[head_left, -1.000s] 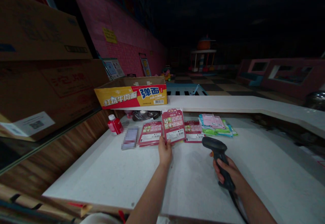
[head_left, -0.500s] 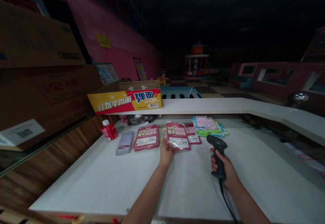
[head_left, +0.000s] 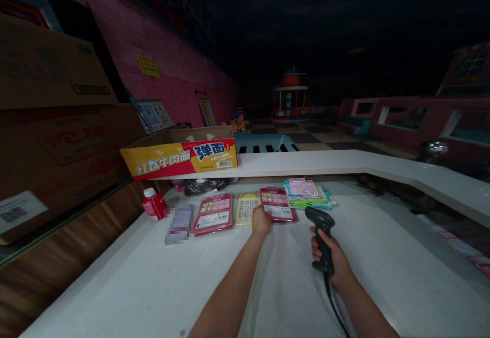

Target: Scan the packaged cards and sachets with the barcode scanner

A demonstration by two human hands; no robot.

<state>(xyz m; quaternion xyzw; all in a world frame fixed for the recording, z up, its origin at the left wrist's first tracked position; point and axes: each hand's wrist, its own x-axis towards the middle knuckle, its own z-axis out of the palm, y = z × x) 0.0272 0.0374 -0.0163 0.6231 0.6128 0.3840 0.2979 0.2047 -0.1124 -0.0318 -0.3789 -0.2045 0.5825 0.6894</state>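
My left hand (head_left: 261,221) is closed at the lower left edge of a flat, dark-red packaged item (head_left: 278,205) with a white barcode label. Its fingertips are partly hidden. Just left of that hand lies a yellow printed packet (head_left: 247,209). Further left is a pile of similar red packets (head_left: 214,213). A black handheld barcode scanner (head_left: 323,243) is gripped in my right hand (head_left: 335,259), its head pointing up and left and its cable hanging toward me. Behind the scanner lies a pile of pink, blue and green packets (head_left: 308,192).
On the white counter (head_left: 161,287) stand a red bottle (head_left: 155,204) with a white cap and a blurred-out flat item (head_left: 179,224). The raised ledge (head_left: 306,163) carries an open noodle carton (head_left: 184,157). Large cardboard boxes (head_left: 57,134) stack at left.
My left hand has moved right with the red packet, bringing it over the other red one and uncovering the yellow packet. The view has shifted slightly; the scanner stays in my right hand.
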